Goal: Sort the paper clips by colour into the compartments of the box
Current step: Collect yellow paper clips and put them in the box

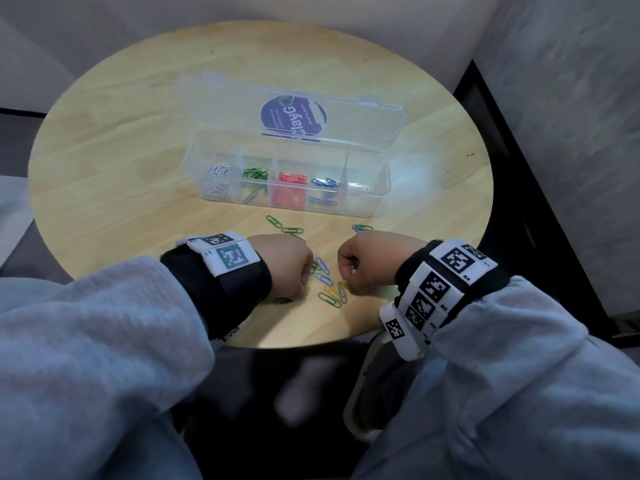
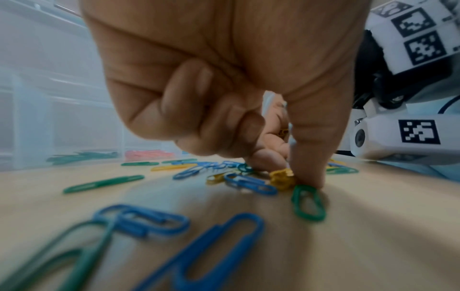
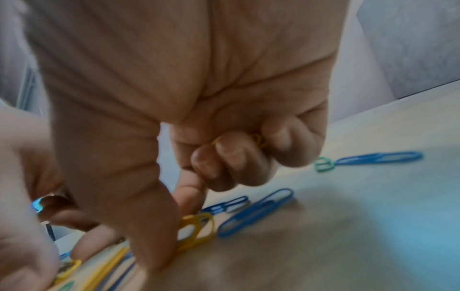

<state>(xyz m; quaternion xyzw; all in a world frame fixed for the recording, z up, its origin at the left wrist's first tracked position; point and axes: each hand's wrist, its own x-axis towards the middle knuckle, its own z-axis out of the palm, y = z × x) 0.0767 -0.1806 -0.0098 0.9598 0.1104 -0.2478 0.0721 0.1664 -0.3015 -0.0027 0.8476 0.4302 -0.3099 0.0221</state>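
Note:
A clear compartment box point(image 1: 379, 174) stands open mid-table and holds white point(image 1: 218, 169), green point(image 1: 255, 174), red point(image 1: 292, 179) and blue clips point(image 1: 325, 183) in separate sections. Loose blue, green and yellow clips point(image 1: 330, 289) lie scattered in front of it. My left hand point(image 1: 304, 287) is down on this pile; its thumb and finger pinch a small bunch of yellow clips point(image 2: 282, 178) on the table, beside a green clip point(image 2: 308, 202). My right hand point(image 1: 346, 284) pinches a yellow clip point(image 3: 196, 230) with thumb and forefinger, and its curled fingers hold more yellow clips point(image 3: 259, 139).
The box lid point(image 1: 294, 112), with a purple sticker, lies folded back behind the box. More green clips point(image 1: 274, 220) and a blue-green pair point(image 1: 362, 227) lie nearer the box. The round wooden table's edge point(image 1: 294, 344) runs just under my wrists. A grey wall stands at right.

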